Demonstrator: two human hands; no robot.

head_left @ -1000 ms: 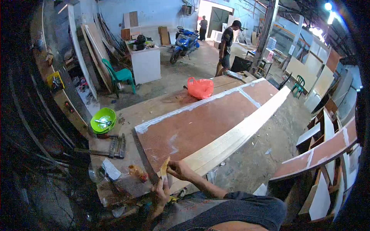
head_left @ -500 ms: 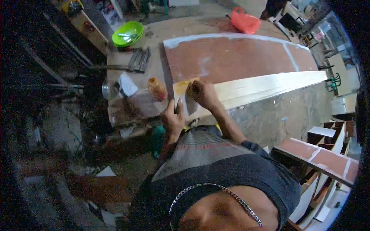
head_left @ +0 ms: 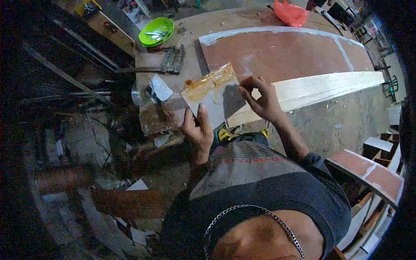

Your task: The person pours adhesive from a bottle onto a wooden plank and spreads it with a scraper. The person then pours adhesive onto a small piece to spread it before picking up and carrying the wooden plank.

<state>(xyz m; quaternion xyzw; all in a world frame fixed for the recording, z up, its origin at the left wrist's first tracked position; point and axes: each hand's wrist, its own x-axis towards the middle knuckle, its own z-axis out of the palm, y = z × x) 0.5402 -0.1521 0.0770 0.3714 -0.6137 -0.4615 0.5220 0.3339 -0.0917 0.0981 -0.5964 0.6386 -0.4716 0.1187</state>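
My left hand (head_left: 198, 132) grips a small white board (head_left: 212, 104) by its lower left edge, thumb on top and fingers beneath. Glossy amber paste (head_left: 211, 82) is smeared in a thick band along the board's far edge. At the board's right edge is my right hand (head_left: 261, 99), its thumb and fingers pinched together; whatever they hold, if anything, I cannot make out. A dark shadow falls on the board beside that hand. Behind the board, mostly hidden, an amber-stained container (head_left: 189, 82) shows only its top.
A large brown panel (head_left: 277, 54) with white-smeared edges lies on the workbench, pale wood strips (head_left: 320, 92) along its near side. Nearby are a green bowl (head_left: 167, 38), metal clamp-like pieces (head_left: 173, 60), a white sheet (head_left: 161, 88) and a red plastic bag (head_left: 290, 14). Shelving parts (head_left: 368, 173) stand right.
The white board has been raised and tilted into fuller view, now covering most of the amber container. My right hand has shifted right, from over the board to its edge. The camera view has moved.
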